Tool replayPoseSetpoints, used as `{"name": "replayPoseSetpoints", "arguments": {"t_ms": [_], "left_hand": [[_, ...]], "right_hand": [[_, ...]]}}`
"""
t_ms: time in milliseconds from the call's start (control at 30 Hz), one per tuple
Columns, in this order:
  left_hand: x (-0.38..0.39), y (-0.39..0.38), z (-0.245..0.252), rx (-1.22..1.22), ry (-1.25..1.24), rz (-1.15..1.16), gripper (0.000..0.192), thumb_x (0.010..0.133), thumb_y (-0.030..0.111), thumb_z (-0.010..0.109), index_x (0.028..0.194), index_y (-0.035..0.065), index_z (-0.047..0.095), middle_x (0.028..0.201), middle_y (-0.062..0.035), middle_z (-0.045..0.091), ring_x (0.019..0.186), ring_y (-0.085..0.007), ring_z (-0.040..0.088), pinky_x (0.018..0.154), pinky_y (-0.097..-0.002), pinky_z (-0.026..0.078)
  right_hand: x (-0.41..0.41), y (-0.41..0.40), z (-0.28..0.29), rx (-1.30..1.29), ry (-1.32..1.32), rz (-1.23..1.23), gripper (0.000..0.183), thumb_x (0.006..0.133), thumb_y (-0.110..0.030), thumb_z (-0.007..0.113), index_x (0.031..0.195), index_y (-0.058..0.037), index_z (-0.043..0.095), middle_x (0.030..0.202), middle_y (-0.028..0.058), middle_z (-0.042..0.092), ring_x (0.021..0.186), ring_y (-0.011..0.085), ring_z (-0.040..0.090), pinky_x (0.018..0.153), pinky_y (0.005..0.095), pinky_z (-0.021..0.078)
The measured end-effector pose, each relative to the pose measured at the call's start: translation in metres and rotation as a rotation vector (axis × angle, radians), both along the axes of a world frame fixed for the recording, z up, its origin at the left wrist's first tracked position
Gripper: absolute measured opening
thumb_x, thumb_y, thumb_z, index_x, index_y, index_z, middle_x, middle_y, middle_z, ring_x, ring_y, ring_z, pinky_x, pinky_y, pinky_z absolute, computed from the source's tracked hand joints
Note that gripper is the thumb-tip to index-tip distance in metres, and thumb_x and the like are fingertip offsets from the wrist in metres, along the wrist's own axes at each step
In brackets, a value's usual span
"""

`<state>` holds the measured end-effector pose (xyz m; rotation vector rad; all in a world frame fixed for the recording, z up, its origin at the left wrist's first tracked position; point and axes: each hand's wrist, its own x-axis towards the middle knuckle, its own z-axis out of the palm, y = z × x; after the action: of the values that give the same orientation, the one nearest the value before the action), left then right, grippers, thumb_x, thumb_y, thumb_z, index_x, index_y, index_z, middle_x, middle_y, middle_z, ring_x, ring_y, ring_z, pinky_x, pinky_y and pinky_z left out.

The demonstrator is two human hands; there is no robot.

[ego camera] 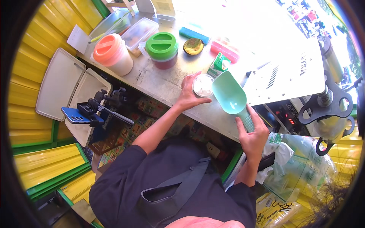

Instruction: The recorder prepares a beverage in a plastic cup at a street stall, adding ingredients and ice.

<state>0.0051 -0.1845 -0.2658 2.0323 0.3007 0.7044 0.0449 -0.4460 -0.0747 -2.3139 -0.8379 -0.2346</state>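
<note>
My left hand curls around the side of a clear plastic cup with white chunks inside, possibly ice. The cup is over the counter near its front edge. In my right hand is a mint-green plastic scoop, gripped by its ribbed handle. The scoop's bowl faces up beside the cup and looks bare inside. Just behind the cup stands a green-and-white carton. Half an avocado lies cut side up farther back.
Left on the counter are an orange-lidded jug, a green-lidded jug and a clear food box. A cup-sealing machine stands at right. A phone on a mount juts out at lower left, near an open white cooler.
</note>
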Motion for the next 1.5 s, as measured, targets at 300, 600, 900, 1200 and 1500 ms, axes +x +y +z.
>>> {"name": "replayPoseSetpoints", "arguments": {"t_ms": [300, 600, 900, 1200, 1500], "left_hand": [[0.010, 0.005, -0.009, -0.248, 0.015, -0.055, 0.111, 0.058, 0.047, 0.104, 0.148, 0.0040, 0.056, 0.143, -0.0141, 0.063, 0.136, -0.0339, 0.055, 0.126, -0.0504, 0.032], [-0.066, -0.024, -0.011, -0.113, 0.024, 0.286, 0.087, 0.078, 0.035, 0.095, 0.148, 0.0020, 0.055, 0.145, -0.0157, 0.062, 0.138, -0.0351, 0.057, 0.122, -0.0494, 0.038], [-0.230, 0.020, 0.245, -0.335, -0.082, -0.976, 0.039, 0.105, 0.018, 0.074, 0.137, -0.0034, 0.067, 0.136, -0.0194, 0.070, 0.125, -0.0325, 0.069, 0.108, -0.0412, 0.056], [-0.323, 0.220, 0.331, -0.144, -0.086, -0.145, 0.064, 0.113, 0.053, 0.048, 0.118, -0.0045, 0.075, 0.114, -0.0164, 0.080, 0.102, -0.0225, 0.078, 0.089, -0.0360, 0.062], [-0.297, 0.334, 0.241, -0.923, -0.547, -0.098, 0.049, 0.115, 0.048, 0.048, 0.141, 0.0090, 0.061, 0.138, -0.0090, 0.070, 0.126, -0.0213, 0.066, 0.099, -0.0404, 0.053]], "right_hand": [[0.002, 0.028, 0.030, -0.255, -0.112, 0.151, 0.052, 0.085, -0.020, 0.085, 0.135, -0.0113, 0.075, 0.093, 0.0112, 0.076, 0.078, 0.0332, 0.075, 0.068, 0.0428, 0.0577], [-0.012, 0.035, 0.043, 0.076, 0.266, 0.008, 0.046, 0.089, -0.008, 0.085, 0.132, 0.0034, 0.072, 0.090, 0.0149, 0.075, 0.080, 0.0198, 0.071, 0.075, 0.0346, 0.0552], [-0.047, 0.139, 0.067, 0.718, 0.970, 0.446, 0.059, 0.092, -0.021, 0.059, 0.144, 0.0044, 0.046, 0.090, 0.0209, 0.069, 0.049, 0.0109, 0.046, 0.045, 0.0222, 0.0345], [-0.109, 0.347, 0.196, 0.410, 0.825, 0.948, 0.022, 0.108, -0.019, 0.051, 0.125, -0.0047, 0.051, 0.101, 0.0159, 0.069, 0.061, 0.0108, 0.054, 0.053, 0.0256, 0.0389], [-0.201, 0.498, 0.159, -0.047, 0.698, 0.983, 0.037, 0.108, -0.026, 0.063, 0.133, -0.0026, 0.048, 0.107, 0.0154, 0.069, 0.079, 0.0186, 0.072, 0.065, 0.0329, 0.0537]]}}
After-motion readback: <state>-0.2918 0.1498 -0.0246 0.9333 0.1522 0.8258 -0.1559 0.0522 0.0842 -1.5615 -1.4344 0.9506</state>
